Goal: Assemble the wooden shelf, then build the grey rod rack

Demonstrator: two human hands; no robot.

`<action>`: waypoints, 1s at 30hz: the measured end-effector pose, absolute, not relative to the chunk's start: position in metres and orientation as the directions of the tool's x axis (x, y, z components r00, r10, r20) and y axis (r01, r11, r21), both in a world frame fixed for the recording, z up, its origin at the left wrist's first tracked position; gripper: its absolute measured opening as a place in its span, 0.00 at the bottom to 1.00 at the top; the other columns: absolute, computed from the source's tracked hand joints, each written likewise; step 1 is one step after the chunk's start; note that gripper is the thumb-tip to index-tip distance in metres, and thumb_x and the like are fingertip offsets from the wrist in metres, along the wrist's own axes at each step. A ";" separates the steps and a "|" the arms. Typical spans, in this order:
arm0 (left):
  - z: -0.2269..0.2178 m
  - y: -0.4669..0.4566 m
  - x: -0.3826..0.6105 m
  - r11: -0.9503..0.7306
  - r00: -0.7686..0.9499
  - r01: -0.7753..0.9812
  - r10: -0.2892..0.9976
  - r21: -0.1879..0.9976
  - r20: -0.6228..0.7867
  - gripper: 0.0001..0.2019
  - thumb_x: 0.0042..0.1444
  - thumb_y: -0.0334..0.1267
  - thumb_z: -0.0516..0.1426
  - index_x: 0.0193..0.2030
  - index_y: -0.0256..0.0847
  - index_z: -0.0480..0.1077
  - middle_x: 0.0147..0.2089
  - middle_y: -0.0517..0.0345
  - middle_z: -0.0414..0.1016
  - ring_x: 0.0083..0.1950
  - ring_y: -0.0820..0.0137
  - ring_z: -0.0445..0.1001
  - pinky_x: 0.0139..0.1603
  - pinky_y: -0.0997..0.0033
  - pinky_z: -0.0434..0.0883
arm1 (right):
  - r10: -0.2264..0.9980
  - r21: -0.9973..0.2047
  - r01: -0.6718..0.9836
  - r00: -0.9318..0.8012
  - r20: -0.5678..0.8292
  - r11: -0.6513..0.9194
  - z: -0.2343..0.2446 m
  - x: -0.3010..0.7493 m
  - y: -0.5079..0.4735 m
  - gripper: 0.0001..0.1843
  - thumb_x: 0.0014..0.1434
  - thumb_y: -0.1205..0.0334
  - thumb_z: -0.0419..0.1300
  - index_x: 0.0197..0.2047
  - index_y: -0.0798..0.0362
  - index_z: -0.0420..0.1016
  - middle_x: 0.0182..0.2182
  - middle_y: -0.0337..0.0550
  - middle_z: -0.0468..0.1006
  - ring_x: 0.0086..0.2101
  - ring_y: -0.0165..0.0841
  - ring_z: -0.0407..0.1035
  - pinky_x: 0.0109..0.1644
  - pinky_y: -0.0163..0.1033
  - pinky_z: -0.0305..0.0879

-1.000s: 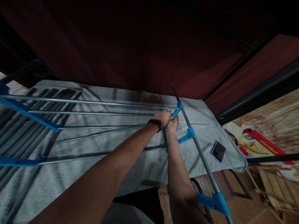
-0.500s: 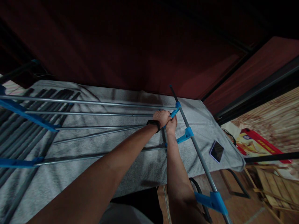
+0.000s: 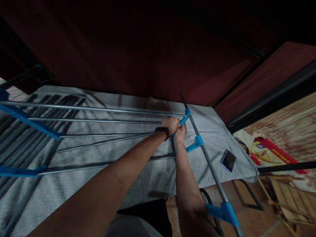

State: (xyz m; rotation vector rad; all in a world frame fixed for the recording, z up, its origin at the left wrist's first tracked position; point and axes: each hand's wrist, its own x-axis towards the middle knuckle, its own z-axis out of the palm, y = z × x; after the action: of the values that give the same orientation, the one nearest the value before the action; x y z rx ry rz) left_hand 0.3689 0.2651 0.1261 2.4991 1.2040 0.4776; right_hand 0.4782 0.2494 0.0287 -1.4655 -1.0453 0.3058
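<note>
A metal drying-rack frame with thin silver rods point(image 3: 98, 109) and blue plastic connectors point(image 3: 196, 143) lies across a grey towel point(image 3: 153, 174). My left hand point(image 3: 171, 124), with a black band on its wrist, is closed around the end of a rod beside a blue connector point(image 3: 184, 119). Just below it, my right hand point(image 3: 181, 132) is closed on the same joint, pressed against the left hand. A long side rod point(image 3: 209, 163) runs diagonally past both hands toward the lower right.
A phone point(image 3: 228, 160) lies on the towel's right end. Right of it are a red package point(image 3: 269, 153) and wooden slats point(image 3: 288, 194). Dark red panels rise behind the towel. A black curved leg point(image 3: 212, 204) shows on the floor below.
Both hands stay clamped at the same joint. The view has drifted slightly, so the rack and phone sit a little further left.
</note>
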 end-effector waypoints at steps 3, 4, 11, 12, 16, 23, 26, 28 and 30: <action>0.127 0.264 0.369 -0.587 0.584 0.689 0.797 0.425 0.154 0.13 0.60 0.42 0.52 0.43 0.43 0.76 0.43 0.50 0.79 0.48 0.62 0.75 0.47 0.65 0.68 | 0.738 -0.898 0.409 0.554 0.386 0.163 0.027 0.479 0.251 0.17 0.48 0.66 0.49 0.42 0.51 0.70 0.37 0.40 0.74 0.39 0.33 0.66 0.48 0.39 0.63; 0.127 0.264 0.369 -0.588 0.585 0.689 0.796 0.425 0.153 0.13 0.60 0.42 0.51 0.43 0.43 0.76 0.43 0.50 0.79 0.48 0.61 0.75 0.47 0.65 0.68 | 0.739 -0.899 0.406 0.554 0.384 0.163 0.027 0.479 0.251 0.17 0.48 0.65 0.49 0.42 0.51 0.70 0.37 0.40 0.74 0.39 0.33 0.66 0.48 0.39 0.63; 0.129 0.264 0.367 -0.599 0.602 0.684 0.786 0.416 0.142 0.13 0.60 0.41 0.52 0.42 0.42 0.76 0.42 0.51 0.79 0.47 0.62 0.76 0.47 0.66 0.68 | 0.732 -0.901 0.405 0.567 0.379 0.153 0.026 0.479 0.251 0.15 0.49 0.65 0.49 0.40 0.51 0.70 0.36 0.39 0.74 0.38 0.33 0.66 0.47 0.39 0.64; 0.129 0.264 0.367 -0.600 0.604 0.686 0.785 0.411 0.138 0.13 0.60 0.41 0.51 0.42 0.43 0.76 0.43 0.51 0.79 0.47 0.62 0.76 0.47 0.67 0.68 | 0.730 -0.901 0.408 0.571 0.377 0.146 0.026 0.479 0.250 0.15 0.49 0.65 0.49 0.40 0.51 0.70 0.36 0.39 0.74 0.38 0.33 0.66 0.47 0.39 0.64; 0.130 0.263 0.367 -0.607 0.608 0.694 0.782 0.386 0.136 0.14 0.60 0.41 0.50 0.42 0.43 0.76 0.44 0.52 0.79 0.48 0.63 0.76 0.47 0.67 0.68 | 0.737 -0.901 0.417 0.570 0.364 0.122 0.028 0.478 0.249 0.15 0.49 0.65 0.49 0.40 0.51 0.69 0.36 0.39 0.74 0.38 0.33 0.66 0.48 0.39 0.63; 0.129 0.264 0.367 -0.618 0.617 0.692 0.775 0.373 0.140 0.12 0.59 0.40 0.51 0.43 0.43 0.74 0.44 0.51 0.79 0.47 0.62 0.76 0.46 0.66 0.68 | 0.738 -0.903 0.413 0.572 0.359 0.120 0.035 0.473 0.246 0.14 0.51 0.63 0.49 0.41 0.52 0.69 0.38 0.40 0.74 0.40 0.32 0.66 0.50 0.39 0.63; 0.128 0.265 0.367 -0.617 0.610 0.693 0.777 0.373 0.153 0.12 0.60 0.41 0.50 0.45 0.44 0.73 0.43 0.52 0.79 0.46 0.62 0.76 0.46 0.65 0.68 | 0.738 -0.897 0.428 0.567 0.366 0.116 0.037 0.472 0.243 0.15 0.51 0.63 0.49 0.42 0.52 0.69 0.38 0.41 0.74 0.40 0.33 0.66 0.50 0.39 0.62; 0.127 0.265 0.367 -0.620 0.612 0.691 0.775 0.372 0.157 0.13 0.61 0.42 0.49 0.45 0.44 0.72 0.43 0.51 0.79 0.46 0.61 0.76 0.45 0.65 0.68 | 0.739 -0.889 0.441 0.558 0.377 0.121 0.038 0.471 0.243 0.16 0.51 0.64 0.48 0.42 0.52 0.69 0.39 0.42 0.74 0.40 0.33 0.66 0.51 0.39 0.62; 0.127 0.265 0.367 -0.622 0.614 0.691 0.774 0.368 0.156 0.13 0.61 0.42 0.49 0.45 0.43 0.72 0.43 0.50 0.79 0.46 0.60 0.76 0.45 0.64 0.68 | 0.741 -0.886 0.447 0.553 0.382 0.124 0.038 0.470 0.242 0.16 0.51 0.64 0.48 0.42 0.52 0.69 0.39 0.43 0.74 0.41 0.33 0.66 0.51 0.39 0.62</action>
State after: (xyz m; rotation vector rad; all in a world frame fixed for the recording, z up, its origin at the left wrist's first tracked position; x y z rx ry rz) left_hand 0.3673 0.2655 0.1268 2.5692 1.1936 0.4385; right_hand 0.4701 0.2423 0.0379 -1.5110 -1.0602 0.2872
